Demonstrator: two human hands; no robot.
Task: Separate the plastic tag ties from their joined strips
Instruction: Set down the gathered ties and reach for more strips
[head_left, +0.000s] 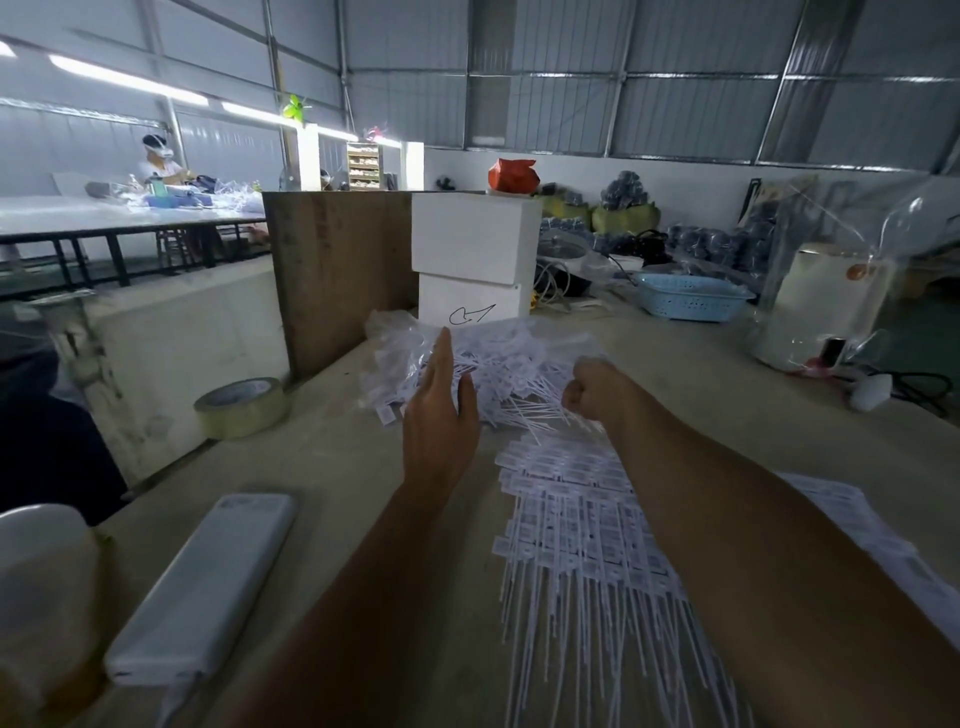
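A heap of white plastic tag ties (519, 364), some in clear bags, lies on the table ahead of me. A neater stack of joined tag strips (576, 519) lies near me between my forearms, tails pointing toward me. My left hand (441, 421) is stretched out with straight fingers at the near left edge of the heap. My right hand (592, 387) is curled into a fist at the near right edge of the heap, among the thin tie tails. What it holds, if anything, is hidden.
A white phone-like slab (208, 582) lies at my near left, and a roll of tape (241, 408) stands further left. White boxes (472, 260) and a brown board (337, 270) rise behind the heap. A blue basket (691, 301) and a bagged white appliance (826, 312) stand at the right.
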